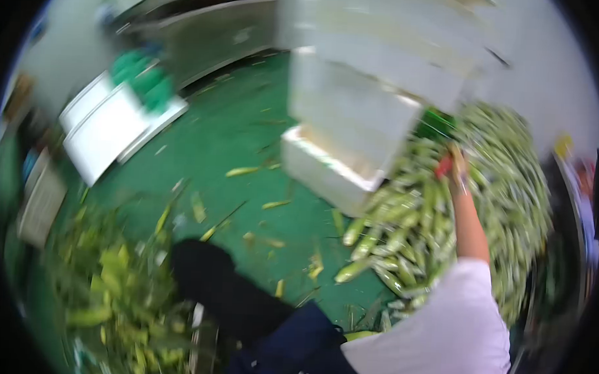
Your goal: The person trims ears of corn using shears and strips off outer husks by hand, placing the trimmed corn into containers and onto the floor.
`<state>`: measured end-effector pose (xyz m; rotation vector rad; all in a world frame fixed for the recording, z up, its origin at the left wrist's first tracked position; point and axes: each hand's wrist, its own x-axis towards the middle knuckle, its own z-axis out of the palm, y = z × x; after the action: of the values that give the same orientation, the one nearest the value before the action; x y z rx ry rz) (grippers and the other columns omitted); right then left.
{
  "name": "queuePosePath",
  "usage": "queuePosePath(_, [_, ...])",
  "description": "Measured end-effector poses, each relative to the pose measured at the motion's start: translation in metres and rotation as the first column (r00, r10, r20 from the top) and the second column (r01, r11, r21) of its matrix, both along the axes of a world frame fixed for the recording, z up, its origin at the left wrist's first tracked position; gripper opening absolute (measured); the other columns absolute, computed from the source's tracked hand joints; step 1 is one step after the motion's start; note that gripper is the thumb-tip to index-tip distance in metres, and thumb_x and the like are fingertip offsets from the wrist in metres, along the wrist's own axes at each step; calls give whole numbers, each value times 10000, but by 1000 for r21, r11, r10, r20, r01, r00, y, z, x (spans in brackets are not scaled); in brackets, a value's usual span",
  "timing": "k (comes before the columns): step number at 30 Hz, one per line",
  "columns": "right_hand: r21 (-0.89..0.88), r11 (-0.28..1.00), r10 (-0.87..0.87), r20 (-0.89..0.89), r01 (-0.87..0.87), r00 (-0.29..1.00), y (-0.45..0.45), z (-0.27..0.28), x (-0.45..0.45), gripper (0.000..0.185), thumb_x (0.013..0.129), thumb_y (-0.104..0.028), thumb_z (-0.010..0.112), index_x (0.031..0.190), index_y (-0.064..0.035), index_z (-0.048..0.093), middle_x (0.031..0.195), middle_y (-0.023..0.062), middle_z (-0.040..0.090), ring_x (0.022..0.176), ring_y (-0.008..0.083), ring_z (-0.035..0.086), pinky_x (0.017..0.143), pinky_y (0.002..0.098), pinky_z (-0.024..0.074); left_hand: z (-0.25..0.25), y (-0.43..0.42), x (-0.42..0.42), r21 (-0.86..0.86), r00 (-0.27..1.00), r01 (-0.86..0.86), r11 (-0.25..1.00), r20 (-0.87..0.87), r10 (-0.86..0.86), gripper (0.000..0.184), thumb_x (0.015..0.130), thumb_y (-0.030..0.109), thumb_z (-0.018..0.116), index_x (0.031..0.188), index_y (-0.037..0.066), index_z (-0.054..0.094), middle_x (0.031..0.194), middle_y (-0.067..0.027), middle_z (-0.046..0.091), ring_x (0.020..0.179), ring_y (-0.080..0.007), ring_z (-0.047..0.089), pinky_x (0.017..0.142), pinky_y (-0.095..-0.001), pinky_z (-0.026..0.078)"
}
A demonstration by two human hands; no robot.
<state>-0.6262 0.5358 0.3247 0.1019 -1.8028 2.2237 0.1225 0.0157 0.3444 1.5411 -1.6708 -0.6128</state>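
Our left hand isn't showing. Wrapped green stalks (397, 236) are lying left of our outstretched right hand (457, 165), many slanting lengthwise toward it; a red object (443, 167) is showing at its fingers, whose opening and hold we're unable to tell. More stalks are spreading rightward.

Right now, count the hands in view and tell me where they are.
1: the right hand, at the upper part of the heaped long green vegetables. The left hand does not show; it may be hidden.
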Motion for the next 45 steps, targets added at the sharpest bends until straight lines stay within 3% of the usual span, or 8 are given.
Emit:
queuePosePath(6, [65, 740, 597, 394, -669, 699, -105, -253, 108, 220, 863, -306, 656, 841, -105, 570, 639, 24, 532, 541, 145, 510, 466, 281, 425, -123, 38, 240, -11, 860, -502, 865, 100, 500, 454, 884, 107, 618, 1296, -37, 495, 1220, -174, 593, 1067, -260, 592, 926, -353, 469])
queuePosePath(9, [123, 790, 511, 407, -600, 757, -227, -252, 182, 212, 842, -255, 627, 876, -47, 596, 712, 44, 584, 628, 160, 560, 559, 291, 469, -159, 60, 303, -148, 615, -695, 704, 386, 688, 409, 810, 141, 627, 1188, -7, 574, 1161, -216, 618, 1056, -333, 611, 908, -390, 479])
queuePosePath(13, [461, 396, 748, 339, -794, 571, -351, -164, 213, 305, 851, -279, 634, 944, 10, 623, 775, 53, 600, 657, 152, 549, 627, 273, 450, -193, 55, 334, -97, 528, -762, 641, 479, 701, 136, 797, 131, 586, 866, 41, 661, 854, -200, 662, 824, -379, 644, 752, -432, 510])
queuePosePath(21, [712, 214, 957, -18, -668, 288, -510, -92, 282, 543, 760, -250, 784, 1158, -4, 507, 965, 65, 583, 810, 159, 567, 729, 266, 467, -306, -60, 289, 579, 927, -356, 733, 122, 353, 385, 804, 340, 629, 995, 8, 667, 951, -228, 669, 886, -351, 656, 809, -390, 502])
queuePosePath(25, [728, -102, 975, 208, -679, 77, -518, -35, 438, 549, 670, -257, 759, 1100, -28, 505, 921, 48, 565, 824, 143, 563, 738, 274, 461, -303, -57, 302, 592, 904, -356, 723, 24, 426, 744, 783, 437, 678, 1243, -125, 513, 1171, -263, 614, 1015, -356, 635, 919, -342, 475])
queuePosePath(30, [764, -345, 912, 410, -545, -3, -499, -24, 492, 589, 561, -179, 777, 1043, -14, 483, 860, 97, 575, 763, 207, 578, 706, 320, 471, -127, -30, 287, 422, 560, -313, 851, -642, 524, 347, 925, 220, 609, 1216, 47, 537, 941, -62, 638, 798, -128, 618, 625, -268, 527])
queuePosePath(37, [708, -630, 751, 449, -319, -484, -482, -14, 588, 850, 621, -285, 836, 1265, 10, 366, 1040, 213, 636, 936, 350, 646, 816, 430, 509, 8, -57, 170, 28, 429, -387, 921, -879, 207, 299, 828, 199, 716, 997, 18, 549, 822, -96, 627, 692, -201, 624, 624, -336, 541])
queuePosePath(45, [374, -583, 733, 625, -721, -269, -450, -69, 608, 781, 665, -332, 824, 1190, 11, 358, 921, 116, 525, 805, 214, 532, 735, 363, 474, -29, -82, 29, 213, -96, -329, 920, -977, 192, 388, 830, 345, 710, 998, 40, 541, 854, -97, 607, 752, -237, 608, 695, -384, 544])
